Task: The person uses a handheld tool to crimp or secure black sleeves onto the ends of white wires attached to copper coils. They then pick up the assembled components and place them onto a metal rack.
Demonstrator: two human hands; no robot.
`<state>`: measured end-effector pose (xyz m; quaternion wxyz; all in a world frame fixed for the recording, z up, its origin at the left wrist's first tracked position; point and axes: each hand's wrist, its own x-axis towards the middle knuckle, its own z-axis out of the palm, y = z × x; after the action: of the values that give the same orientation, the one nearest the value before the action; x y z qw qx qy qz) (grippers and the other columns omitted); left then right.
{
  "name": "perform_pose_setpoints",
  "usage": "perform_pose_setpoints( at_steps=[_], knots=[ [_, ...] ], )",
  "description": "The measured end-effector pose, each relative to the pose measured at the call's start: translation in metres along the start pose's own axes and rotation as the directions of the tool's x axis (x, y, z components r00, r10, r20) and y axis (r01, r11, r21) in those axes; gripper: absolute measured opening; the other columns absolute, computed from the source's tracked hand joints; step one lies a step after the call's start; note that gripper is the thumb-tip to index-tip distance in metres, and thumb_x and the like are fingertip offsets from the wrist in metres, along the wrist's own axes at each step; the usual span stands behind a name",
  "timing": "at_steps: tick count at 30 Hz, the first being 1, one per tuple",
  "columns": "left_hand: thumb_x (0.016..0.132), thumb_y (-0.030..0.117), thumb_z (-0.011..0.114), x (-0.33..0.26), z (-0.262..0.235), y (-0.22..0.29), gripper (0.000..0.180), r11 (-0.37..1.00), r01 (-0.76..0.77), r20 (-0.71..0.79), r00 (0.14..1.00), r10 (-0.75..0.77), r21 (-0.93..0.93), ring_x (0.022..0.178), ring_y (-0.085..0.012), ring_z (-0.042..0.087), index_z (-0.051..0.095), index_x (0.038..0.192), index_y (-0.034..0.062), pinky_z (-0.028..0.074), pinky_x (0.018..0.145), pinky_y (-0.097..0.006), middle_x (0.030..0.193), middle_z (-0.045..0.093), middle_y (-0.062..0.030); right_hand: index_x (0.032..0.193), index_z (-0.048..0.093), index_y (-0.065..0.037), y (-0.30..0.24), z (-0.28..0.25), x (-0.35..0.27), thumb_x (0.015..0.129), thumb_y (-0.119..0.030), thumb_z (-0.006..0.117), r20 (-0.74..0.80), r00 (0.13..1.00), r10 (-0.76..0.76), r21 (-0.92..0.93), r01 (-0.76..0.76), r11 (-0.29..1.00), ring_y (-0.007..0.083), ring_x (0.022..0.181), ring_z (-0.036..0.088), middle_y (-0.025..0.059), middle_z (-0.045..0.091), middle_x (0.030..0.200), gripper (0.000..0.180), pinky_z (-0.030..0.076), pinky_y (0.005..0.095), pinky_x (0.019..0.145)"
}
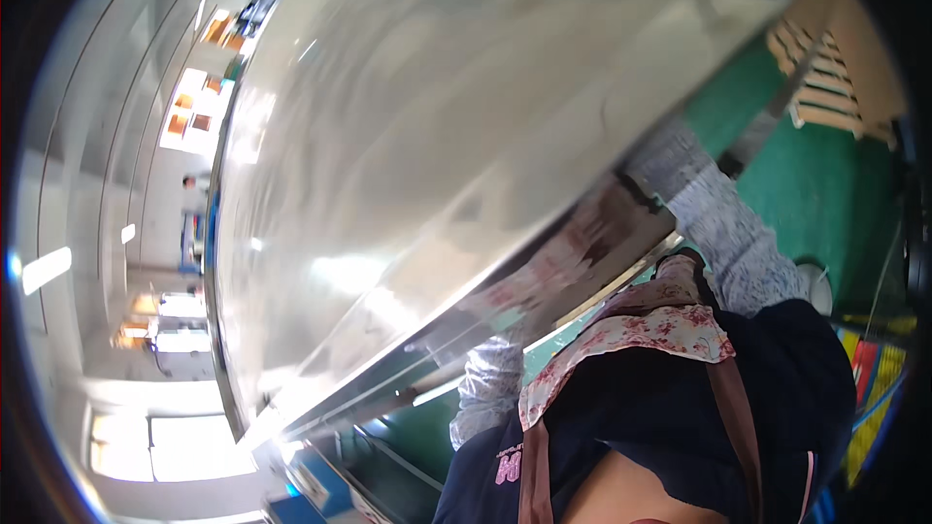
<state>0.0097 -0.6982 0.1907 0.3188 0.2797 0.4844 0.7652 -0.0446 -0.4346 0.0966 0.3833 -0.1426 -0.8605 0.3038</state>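
A large glossy, pale grey-beige panel or sheet (437, 136) fills the middle of the head view, its near edge running slantwise in front of my body. My right hand (670, 150), which looks covered in grey, is at that edge; its fingers are hidden, so whether it grips cannot be told. A light patterned sleeve (718, 223) covers the right forearm. The left forearm, in a similar sleeve (490, 378), reaches up to the lower part of the same edge. Behind the edge my left hand is hidden. The shiny edge band (573, 243) mirrors my floral apron (650, 330).
A slatted wooden pallet (820, 78) lies on the green floor (777, 175) at the upper right. A grey bar (767, 131) crosses near my right arm. Yellow and red items (869, 378) are at the lower right. Windows (165, 446) and another person (189, 181) appear far left.
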Motion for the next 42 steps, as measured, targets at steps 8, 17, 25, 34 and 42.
perform_pose_setpoints(
  at_steps=[8, 17, 25, 34, 42],
  knots=[
    [0.087, 0.029, 0.056, -0.173, -0.137, -0.043, 0.044, 0.930, -0.133, -0.650, 0.682, 0.336, 0.342, 0.116, -0.0233, 0.050, 0.049, 0.125, 0.0074, 0.041, 0.099, -0.042, 0.125, 0.053, -0.0073, 0.099, 0.059, 0.000, -0.137, 0.022, -0.122, 0.078, -0.028, 0.053, 0.331, 0.706, -0.627, 0.440, 0.472, 0.764, 0.0343, 0.079, 0.061, 0.0209, 0.063, 0.084, 0.035, 0.048, 0.0423, 0.075],
    [0.097, 0.025, 0.034, -0.250, -0.160, -0.036, 0.045, 0.845, -0.529, -0.855, 0.402, 0.329, 0.076, 0.126, -0.0288, 0.037, 0.034, 0.133, -0.0029, 0.023, 0.112, -0.039, 0.135, 0.040, -0.0158, 0.106, 0.055, 0.000, -0.198, 0.153, -0.205, 0.078, -0.024, 0.052, 0.689, 0.351, -0.634, 0.375, 0.576, 0.726, 0.0342, 0.076, 0.061, 0.0212, 0.063, 0.083, 0.037, 0.048, 0.0433, 0.072],
    [0.097, 0.023, 0.036, -0.228, -0.126, 0.012, 0.035, 0.948, -0.298, -0.971, 0.170, 0.167, 0.111, 0.120, -0.0218, 0.041, 0.045, 0.122, 0.0006, 0.030, 0.105, -0.034, 0.127, 0.047, -0.0104, 0.113, 0.052, 0.000, -0.198, 0.168, -0.225, 0.078, -0.021, 0.051, 0.718, 0.334, -0.610, 0.325, 0.615, 0.719, 0.0341, 0.073, 0.061, 0.0215, 0.063, 0.081, 0.041, 0.048, 0.0443, 0.069],
    [0.082, 0.013, 0.063, -0.248, -0.170, -0.016, 0.029, 0.366, 0.438, -0.553, 0.455, 0.698, 0.821, 0.092, -0.0256, 0.061, 0.060, 0.106, -0.0018, 0.048, 0.080, -0.032, 0.104, 0.064, -0.0125, 0.120, 0.048, 0.000, -0.156, 0.143, -0.227, 0.078, -0.018, 0.049, 0.731, 0.309, -0.609, 0.299, 0.657, 0.692, 0.0340, 0.070, 0.060, 0.0219, 0.062, 0.079, 0.046, 0.047, 0.0453, 0.066],
    [0.088, 0.026, 0.056, -0.249, -0.220, -0.063, 0.033, 0.831, -0.533, -0.886, 0.294, 0.359, 0.160, 0.103, -0.0228, 0.056, 0.056, 0.112, 0.0024, 0.043, 0.092, -0.038, 0.110, 0.060, -0.0105, 0.126, 0.045, 0.000, -0.124, 0.148, -0.240, 0.078, -0.015, 0.048, 0.701, 0.259, -0.665, 0.316, 0.723, 0.615, 0.0339, 0.067, 0.060, 0.0222, 0.062, 0.078, 0.051, 0.047, 0.0462, 0.064]
  ],
)
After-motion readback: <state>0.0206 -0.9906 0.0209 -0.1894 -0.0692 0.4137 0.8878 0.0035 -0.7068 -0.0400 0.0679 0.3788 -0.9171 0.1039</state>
